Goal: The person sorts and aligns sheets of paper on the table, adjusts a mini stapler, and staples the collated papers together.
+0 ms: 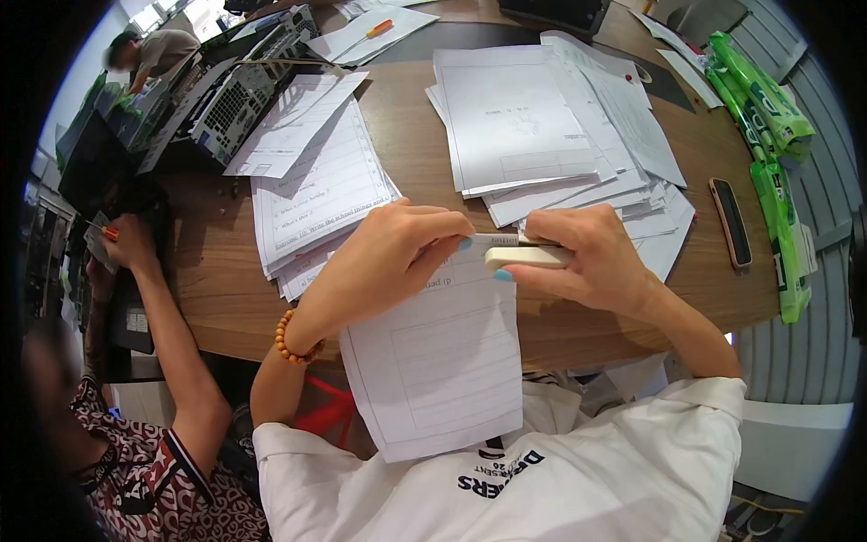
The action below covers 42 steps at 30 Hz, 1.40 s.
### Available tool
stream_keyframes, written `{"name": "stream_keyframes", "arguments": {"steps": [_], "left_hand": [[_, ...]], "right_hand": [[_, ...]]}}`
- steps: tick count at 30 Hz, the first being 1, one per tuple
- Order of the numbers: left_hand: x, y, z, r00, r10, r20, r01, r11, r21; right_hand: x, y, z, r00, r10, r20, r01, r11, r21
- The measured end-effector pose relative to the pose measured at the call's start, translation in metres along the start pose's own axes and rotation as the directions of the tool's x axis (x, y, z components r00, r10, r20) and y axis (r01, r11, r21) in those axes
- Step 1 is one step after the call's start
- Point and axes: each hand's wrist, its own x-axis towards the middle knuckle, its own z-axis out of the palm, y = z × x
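Observation:
My left hand (384,257), with a beaded bracelet on its wrist, pinches the top edge of some printed paper sheets (456,361). The sheets hang down in front of my shirt, over the table's near edge. In my right hand (591,253) is a cream-coloured stapler (528,259), its front end at the top corner of the sheets. My fingers partly cover the stapler, and I cannot tell whether its jaws are pressed together. Beneath and behind my left hand lies a stack of printed worksheets (312,199).
A loose pile of papers (519,117) lies beyond my hands. To the right are a phone (730,221) and green plastic packs (763,99). Computer cases (239,113) stand at the left, where a co-worker's hand (134,239) holds something orange. A pen (379,29) rests on papers at the back.

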Motion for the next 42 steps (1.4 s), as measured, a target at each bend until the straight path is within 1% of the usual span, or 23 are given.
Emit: {"name": "stream_keyframes", "arguments": {"steps": [4,7,9,13,15,19,20,22,24,25,27,28,29,30,31,32,33,35,36,37,39,40,42], "left_hand": [[0.002,0.006,0.002,0.995,0.074,-0.061,-0.072,0.997,0.035],[0.002,0.002,0.006,0.992,0.117,-0.054,-0.118,0.993,-0.026],[0.003,-0.003,0.004,0.983,0.180,0.037,-0.178,0.983,-0.052],[0.004,-0.001,0.004,0.977,0.211,0.032,-0.206,0.971,-0.120],[0.005,0.001,0.006,0.955,0.296,-0.025,-0.297,0.952,-0.071],[0.005,0.001,0.005,0.959,0.282,0.038,-0.277,0.954,-0.114],[0.007,0.001,0.009,0.966,0.259,-0.006,-0.258,0.958,-0.124],[0.008,0.002,0.006,0.970,0.236,-0.048,-0.241,0.962,-0.130],[0.007,0.000,-0.004,0.992,0.002,0.125,0.025,0.975,-0.219],[0.005,-0.005,-0.006,0.992,0.002,0.124,0.025,0.976,-0.219],[0.002,-0.014,-0.008,0.984,-0.119,0.129,0.153,0.941,-0.302],[0.003,-0.010,-0.012,0.966,-0.206,0.156,0.252,0.887,-0.386],[0.003,-0.012,-0.012,0.965,-0.210,0.155,0.254,0.887,-0.386],[0.003,-0.015,-0.012,0.964,-0.221,0.151,0.264,0.874,-0.408],[0.003,-0.017,-0.012,0.962,-0.232,0.146,0.273,0.860,-0.432],[0.003,-0.017,-0.013,0.962,-0.233,0.143,0.272,0.859,-0.434],[0.004,-0.017,-0.014,0.954,-0.249,0.166,0.298,0.849,-0.436],[0.005,-0.015,-0.017,0.949,-0.255,0.184,0.311,0.844,-0.438],[0.005,-0.014,-0.018,0.949,-0.260,0.177,0.314,0.830,-0.461],[0.005,-0.013,-0.019,0.949,-0.264,0.171,0.315,0.816,-0.484],[0.005,-0.014,-0.018,0.948,-0.267,0.176,0.319,0.798,-0.511],[0.004,-0.015,-0.018,0.941,-0.281,0.186,0.337,0.774,-0.536],[0.004,-0.017,-0.019,0.938,-0.289,0.191,0.346,0.785,-0.514]], "right_hand": [[-0.002,-0.004,0.001,0.993,-0.100,-0.057,0.097,0.994,-0.057],[-0.004,-0.006,0.001,0.993,-0.117,-0.037,0.111,0.986,-0.122],[-0.007,-0.010,0.002,0.990,-0.137,-0.038,0.132,0.985,-0.111],[-0.008,-0.015,-0.003,0.988,-0.147,-0.039,0.142,0.983,-0.114],[-0.009,-0.017,-0.003,0.986,-0.161,-0.044,0.154,0.980,-0.128],[-0.007,-0.016,-0.007,0.986,-0.166,-0.016,0.162,0.978,-0.127],[-0.006,-0.013,-0.008,0.986,-0.167,-0.019,0.164,0.978,-0.127],[-0.005,-0.008,-0.009,0.998,-0.039,0.050,0.045,0.992,-0.114],[-0.007,-0.004,-0.009,1.000,-0.014,0.009,0.015,0.993,-0.118],[-0.008,-0.003,-0.010,0.999,0.015,-0.029,-0.019,0.993,-0.118],[-0.010,-0.003,-0.013,0.999,0.012,-0.037,-0.016,0.994,-0.110],[-0.012,-0.004,-0.014,0.999,0.010,-0.046,-0.015,0.995,-0.102],[-0.014,-0.003,-0.016,0.999,0.008,-0.044,-0.012,0.995,-0.100],[-0.016,-0.003,-0.020,0.991,0.132,-0.028,-0.129,0.986,0.104],[-0.019,-0.001,-0.024,0.968,0.249,0.014,-0.242,0.923,0.300],[-0.021,0.002,-0.029,0.913,0.397,0.094,-0.390,0.783,0.484],[-0.023,0.003,-0.026,0.913,0.396,0.095,-0.390,0.785,0.481],[-0.032,0.009,-0.014,0.922,0.352,0.164,-0.325,0.469,0.821],[-0.037,0.007,-0.009,0.944,0.265,0.195,-0.309,0.514,0.800],[-0.044,0.006,-0.002,0.935,0.266,0.234,-0.340,0.489,0.803],[-0.050,0.003,-0.002,0.848,0.220,0.483,-0.528,0.442,0.725],[-0.050,-0.001,-0.002,0.848,0.226,0.479,-0.528,0.447,0.722],[-0.047,-0.009,-0.002,0.838,0.286,0.464,-0.545,0.473,0.693]]}}
